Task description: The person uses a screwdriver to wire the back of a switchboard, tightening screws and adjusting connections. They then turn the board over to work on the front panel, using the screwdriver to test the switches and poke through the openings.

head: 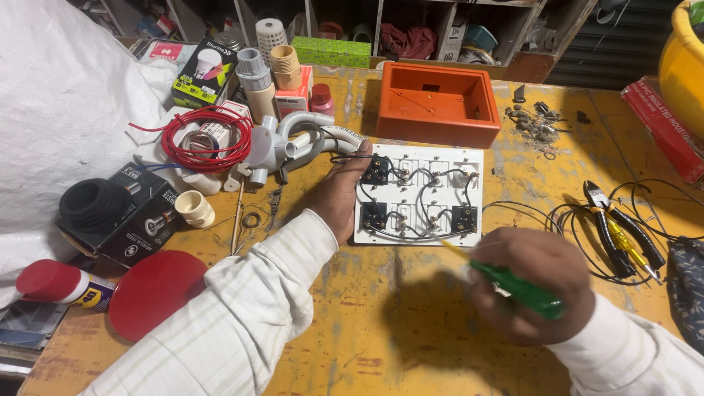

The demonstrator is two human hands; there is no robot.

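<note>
1. Two bare hands work over a worn yellow-painted wooden table (pixel 411 323) in the single head view, both in pale striped shirt sleeves.
2. Lying face down near the table's middle is a white rectangular switch plate (pixel 419 194), its back showing black socket modules and switch terminals joined by looped black wires.
3. The left hand (pixel 343 194) rests against the plate's left edge, fingers curled round the upper left corner and touching the black module there, steadying the plate.
4. The right hand (pixel 532 293) is blurred, just below the plate's lower right corner; its fingers are closed tightly round a green-handled screwdriver (pixel 524 290).
5. The screwdriver's yellowish shaft points up and left, its tip at the plate's bottom edge.
6. Just behind the plate stands an open orange plastic box (pixel 438 104), hollow side up.
7. To the right lie black-handled pliers (pixel 612 224) and a yellow-and-red tester screwdriver (pixel 632 248) amid loose black wire.
8. To the left sit a coil of red wire (pixel 205 139), grey conduit fittings (pixel 282 143), a black ribbed ring on a dark carton (pixel 99 205), a red round lid (pixel 158 293) and a red-capped spray can (pixel 62 284).
9. Small metal screws and bits (pixel 534 121) are scattered right of the orange box.
</note>
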